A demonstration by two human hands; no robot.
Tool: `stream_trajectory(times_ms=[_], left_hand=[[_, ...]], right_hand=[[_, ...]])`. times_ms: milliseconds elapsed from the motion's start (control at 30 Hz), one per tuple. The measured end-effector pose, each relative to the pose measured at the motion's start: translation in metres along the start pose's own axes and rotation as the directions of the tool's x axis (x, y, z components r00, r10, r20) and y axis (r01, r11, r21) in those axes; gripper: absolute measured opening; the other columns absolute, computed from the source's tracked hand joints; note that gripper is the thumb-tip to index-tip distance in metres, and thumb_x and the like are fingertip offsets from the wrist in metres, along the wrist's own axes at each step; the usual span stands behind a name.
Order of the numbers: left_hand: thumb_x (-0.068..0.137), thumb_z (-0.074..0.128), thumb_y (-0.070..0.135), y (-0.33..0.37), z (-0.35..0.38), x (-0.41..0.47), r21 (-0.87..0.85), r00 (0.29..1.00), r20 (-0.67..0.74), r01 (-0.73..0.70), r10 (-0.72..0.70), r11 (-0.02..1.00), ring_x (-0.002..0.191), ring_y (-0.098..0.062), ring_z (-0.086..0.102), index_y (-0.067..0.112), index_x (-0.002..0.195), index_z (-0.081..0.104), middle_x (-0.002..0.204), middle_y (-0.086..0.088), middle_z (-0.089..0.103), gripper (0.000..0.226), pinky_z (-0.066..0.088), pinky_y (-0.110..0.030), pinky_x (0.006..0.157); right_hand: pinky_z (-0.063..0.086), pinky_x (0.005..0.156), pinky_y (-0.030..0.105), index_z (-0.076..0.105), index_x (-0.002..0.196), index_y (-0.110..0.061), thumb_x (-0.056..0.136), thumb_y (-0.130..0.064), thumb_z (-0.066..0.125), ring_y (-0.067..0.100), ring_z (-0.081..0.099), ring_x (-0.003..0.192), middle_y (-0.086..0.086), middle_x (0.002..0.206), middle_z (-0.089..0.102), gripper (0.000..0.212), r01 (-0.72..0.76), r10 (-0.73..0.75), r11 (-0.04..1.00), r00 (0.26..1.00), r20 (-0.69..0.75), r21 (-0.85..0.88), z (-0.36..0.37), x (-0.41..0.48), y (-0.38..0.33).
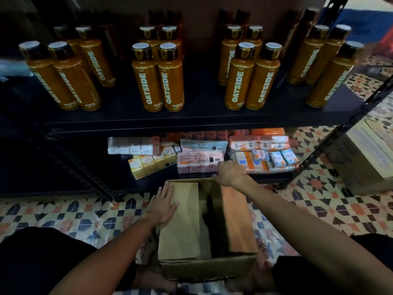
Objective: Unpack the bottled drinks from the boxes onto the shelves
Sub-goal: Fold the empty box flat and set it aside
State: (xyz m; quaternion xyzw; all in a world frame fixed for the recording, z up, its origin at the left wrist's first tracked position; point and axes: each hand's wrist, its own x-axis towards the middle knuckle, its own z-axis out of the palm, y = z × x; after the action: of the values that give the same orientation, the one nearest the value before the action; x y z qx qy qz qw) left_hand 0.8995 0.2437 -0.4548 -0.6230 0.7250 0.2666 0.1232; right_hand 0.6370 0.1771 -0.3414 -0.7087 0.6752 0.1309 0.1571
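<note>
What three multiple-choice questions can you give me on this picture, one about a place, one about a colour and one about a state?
1. Where do the bottles stand?
A. On the upper shelf
B. On the floor
C. On a chair

2. What colour are the bottle bodies?
A. Blue
B. Orange
C. White

3. How is the left hand?
A. Gripping a bottle
B. Clenched in the air
C. Lying flat on a box flap

Answers:
1 A: the bottles stand in groups on the upper shelf.
2 B: every body in view is orange.
3 C: the left hand rests with straight fingers on the box flap and holds nothing.
</note>
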Motion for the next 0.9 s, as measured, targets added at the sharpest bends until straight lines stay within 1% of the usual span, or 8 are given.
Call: stream_trajectory(times_ms=[67,133,300,367,467,633,733,900], left_hand=[[0.104,0.027,0.054,-0.006,0.0,-0.005,0.07,0.999,-0.012,-0.047,0.047,0.996,0.153,-0.027,-0.011,0.017,0.158,-0.011,0.158,-0.003,-0.033,0.076,0.009,-0.045,0.122],[0.105,0.024,0.051,-0.01,0.002,-0.012,0.163,0.994,-0.021,-0.105,0.11,0.981,0.152,-0.026,-0.013,0.016,0.159,-0.007,0.16,-0.008,-0.029,0.071,0.004,-0.041,0.123],[0.106,0.019,0.044,-0.029,0.009,-0.041,0.316,0.922,0.04,-0.378,0.385,0.87,0.152,-0.024,-0.016,0.026,0.159,-0.007,0.163,-0.009,-0.021,0.061,-0.011,-0.032,0.12],[0.105,0.02,0.04,-0.039,0.012,-0.053,0.39,0.846,0.124,-0.522,0.518,0.759,0.152,-0.024,-0.018,0.032,0.158,-0.01,0.162,-0.006,-0.023,0.061,-0.011,-0.035,0.122],[0.095,0.037,0.033,-0.048,0.019,-0.068,0.492,0.758,0.298,-0.643,0.58,0.587,0.148,-0.026,-0.029,0.038,0.156,-0.016,0.16,-0.008,-0.029,0.081,-0.015,-0.041,0.121],[0.083,0.055,0.036,-0.045,0.037,-0.081,0.597,0.759,0.245,-0.609,0.604,0.523,0.148,-0.037,-0.024,0.036,0.156,-0.017,0.162,-0.017,-0.024,0.102,-0.011,-0.05,0.122],[0.085,0.065,0.044,-0.038,0.044,-0.085,0.66,0.802,0.21,-0.538,0.559,0.524,0.148,-0.044,-0.018,0.03,0.156,-0.02,0.162,-0.02,-0.02,0.112,-0.002,-0.055,0.122],[0.088,0.07,0.029,-0.037,0.043,-0.085,0.683,0.815,0.187,-0.509,0.548,0.524,0.148,-0.042,-0.018,0.03,0.153,-0.027,0.16,-0.018,-0.026,0.116,0.001,-0.054,0.122]], right_hand=[[0.049,0.094,0.04,0.049,0.14,-0.017,0.098,-0.044,0.053,0.034,0.059,0.118,0.013,0.129,0.061,0.05,0.062,-0.081,0.976,0.993,0.088,0.207,0.017,-0.012,0.005],[0.044,0.099,0.037,0.039,0.149,-0.016,0.1,-0.036,0.052,0.034,0.052,0.13,0.016,0.144,0.053,0.055,0.111,-0.16,0.958,0.972,0.172,0.265,0.043,-0.025,0.019],[0.02,0.124,0.047,0.019,0.159,-0.023,0.097,-0.027,0.054,0.029,0.007,0.156,0.011,0.169,0.002,0.072,0.267,-0.263,0.964,0.946,0.189,0.004,0.11,-0.057,0.07],[0.009,0.125,0.049,0.014,0.161,-0.027,0.093,-0.025,0.054,0.029,-0.003,0.156,0.011,0.169,-0.007,0.08,0.3,-0.294,0.954,0.939,0.181,-0.009,0.124,-0.072,0.081],[-0.001,0.124,0.044,0.009,0.162,-0.029,0.101,-0.022,0.042,0.029,-0.01,0.156,0.014,0.168,-0.012,0.07,0.399,-0.384,0.915,0.906,0.177,-0.061,0.138,-0.09,0.092],[-0.001,0.124,0.049,-0.007,0.161,-0.03,0.105,-0.023,0.043,0.039,-0.015,0.153,0.023,0.163,-0.022,0.075,0.548,-0.499,0.806,0.832,0.242,-0.222,0.142,-0.102,0.101],[0.003,0.124,0.051,-0.021,0.157,-0.034,0.1,-0.025,0.056,0.041,-0.015,0.152,0.029,0.16,-0.025,0.097,0.599,-0.53,0.737,0.8,0.282,-0.313,0.142,-0.103,0.103],[0.006,0.124,0.057,-0.036,0.15,-0.034,0.093,-0.018,0.062,0.045,-0.019,0.15,0.027,0.158,-0.031,0.114,0.562,-0.499,0.732,0.827,0.258,-0.385,0.155,-0.112,0.104]])
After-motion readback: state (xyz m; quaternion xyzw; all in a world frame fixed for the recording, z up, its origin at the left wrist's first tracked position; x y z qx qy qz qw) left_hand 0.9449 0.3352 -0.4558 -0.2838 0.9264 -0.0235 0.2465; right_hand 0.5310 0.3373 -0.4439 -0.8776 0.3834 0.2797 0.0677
